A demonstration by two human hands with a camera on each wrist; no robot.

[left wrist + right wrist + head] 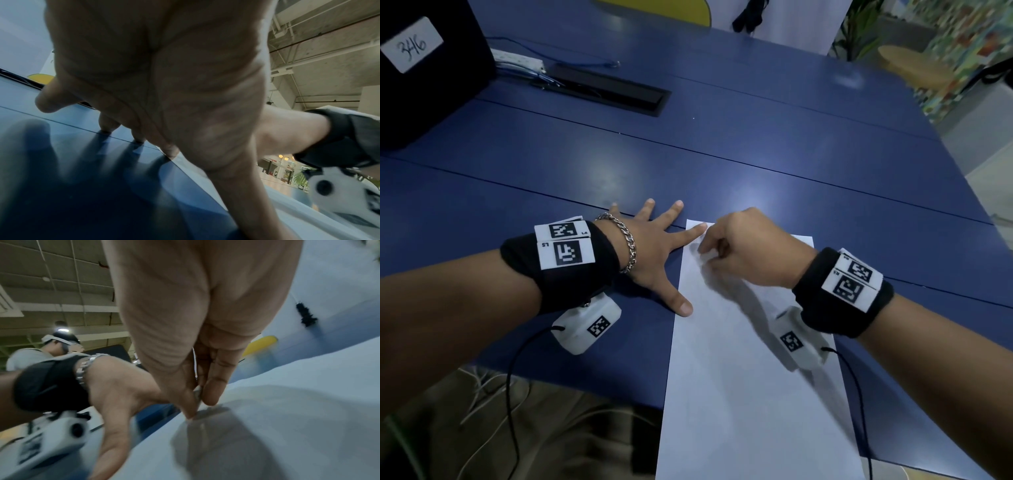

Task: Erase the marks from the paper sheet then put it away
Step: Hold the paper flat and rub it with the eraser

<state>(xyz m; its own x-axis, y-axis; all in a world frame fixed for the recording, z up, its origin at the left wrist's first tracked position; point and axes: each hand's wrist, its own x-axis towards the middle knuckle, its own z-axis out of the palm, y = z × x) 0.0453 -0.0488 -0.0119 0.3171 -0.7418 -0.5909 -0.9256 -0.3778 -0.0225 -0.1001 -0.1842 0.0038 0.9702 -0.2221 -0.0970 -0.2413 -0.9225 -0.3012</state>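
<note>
A white paper sheet (739, 377) lies lengthwise on the blue table (756, 144), and its near end hangs over the table's front edge. My left hand (661, 253) is spread flat beside it, with the index fingertip and thumb tip pressing on the sheet's left edge. My right hand (714, 253) is curled over the sheet's far left corner. It pinches a small pale eraser (197, 391) against the paper (287, 418). Faint grey marks (693, 246) show next to its fingertips. In the left wrist view the left hand (164, 81) has its fingertips down on the table.
A black box (424, 68) with a "346" label stands at the far left. Beside it are a white power strip (520, 58) and a black cable slot (613, 90). A yellow chair back (654, 8) sits past the far edge.
</note>
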